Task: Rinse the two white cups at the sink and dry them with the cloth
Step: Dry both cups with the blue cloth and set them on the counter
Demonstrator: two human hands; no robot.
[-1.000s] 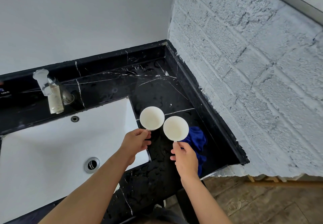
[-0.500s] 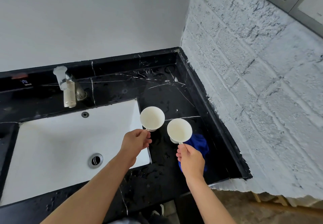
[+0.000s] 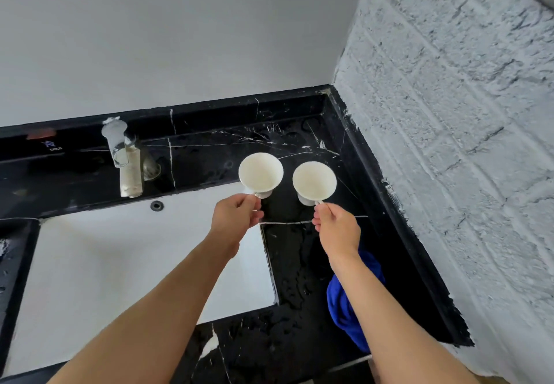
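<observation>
Cups (image 3: 260,172) in both hands (image 3: 236,218)

Both bare forearms reaching forward from lower edge, roughly parallel. Left hand (image 3: 236,218) curling fingers, pinching handle of left cup (image 3: 260,173) between thumb and fingertips. Right hand (image 3: 337,227) closing likewise on handle of right cup (image 3: 314,180), knuckles facing up. Hands staying apart, wrists straight.
</observation>
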